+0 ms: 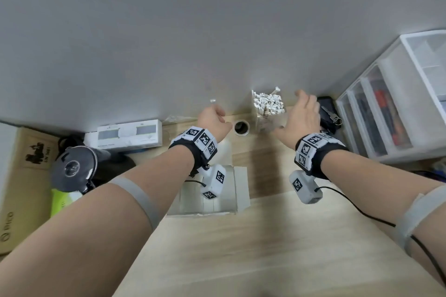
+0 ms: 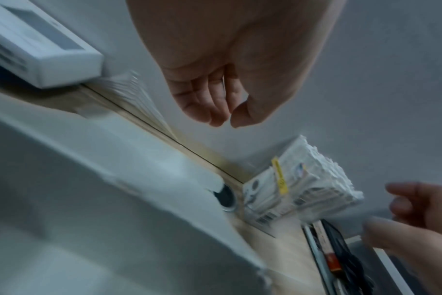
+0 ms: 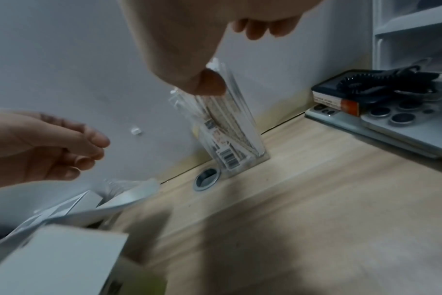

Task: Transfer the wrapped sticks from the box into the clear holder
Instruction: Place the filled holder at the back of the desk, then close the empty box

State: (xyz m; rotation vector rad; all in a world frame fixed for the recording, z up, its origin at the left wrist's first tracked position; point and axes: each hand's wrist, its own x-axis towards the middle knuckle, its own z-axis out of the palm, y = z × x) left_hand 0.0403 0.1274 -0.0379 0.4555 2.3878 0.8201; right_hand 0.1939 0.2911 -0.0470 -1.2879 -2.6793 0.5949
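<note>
The clear holder (image 1: 270, 123) stands at the back of the wooden desk against the wall, packed with white wrapped sticks (image 1: 268, 101). My right hand (image 1: 303, 108) hovers just right of it, fingers spread and empty; in the right wrist view its thumb (image 3: 209, 83) is in front of the holder (image 3: 230, 127) top. My left hand (image 1: 212, 117) hangs left of the holder with loosely curled fingers (image 2: 207, 107) and holds nothing. The open white box (image 1: 231, 190) lies under my left wrist; its contents are hidden.
A round cable hole (image 1: 241, 127) sits between my hands. Phones and a black coiled cord (image 1: 325, 113) lie right of the holder, beside a white drawer unit (image 1: 398, 103). A white carton (image 1: 128, 136), a dark round object (image 1: 72, 169) and a cardboard box (image 1: 21, 176) crowd the left.
</note>
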